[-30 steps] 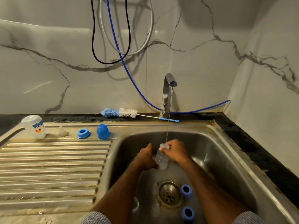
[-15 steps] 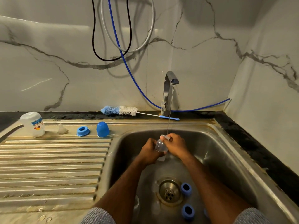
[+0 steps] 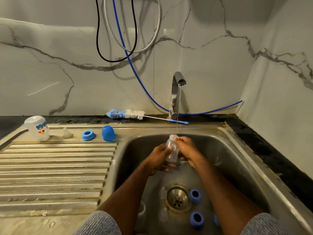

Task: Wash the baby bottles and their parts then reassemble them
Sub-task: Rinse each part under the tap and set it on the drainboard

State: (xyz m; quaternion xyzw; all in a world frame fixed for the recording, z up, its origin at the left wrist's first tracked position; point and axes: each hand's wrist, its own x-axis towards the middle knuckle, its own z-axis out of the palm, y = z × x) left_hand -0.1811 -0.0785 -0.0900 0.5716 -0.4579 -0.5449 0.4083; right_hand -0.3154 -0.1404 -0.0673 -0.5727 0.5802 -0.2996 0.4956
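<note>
The clear baby bottle (image 3: 171, 149) stands nearly upright over the sink basin (image 3: 237, 167), its open neck just under the thin stream of water (image 3: 178, 109) falling from the tap (image 3: 176, 92). It sits between both hands: the left hand (image 3: 158, 158) wraps its fingers round the lower body from the left, the grip closed on the bottle's side and base, while the right hand (image 3: 188, 150) curls in from the right, its fingertips pinching at the neck and its palm against the body. On the basin floor near the drain (image 3: 177, 198) lie two blue collar rings (image 3: 195, 195) (image 3: 197, 218), with pale clear parts beside the drain that are too faint to name. To the left, along the back edge of the ribbed draining board (image 3: 50, 167), stand a white printed bottle turned mouth down (image 3: 37, 128), a clear teat (image 3: 66, 133), a blue ring (image 3: 88, 135) and a blue dome cap (image 3: 108, 133), each apart from its neighbour. A bottle brush (image 3: 127, 114) with blue and white bristles lies on the dark bench (image 3: 254, 138) behind the sink, its handle reaching to the tap's foot. Black, grey and blue hoses (image 3: 132, 61) hang on the marble wall above
</note>
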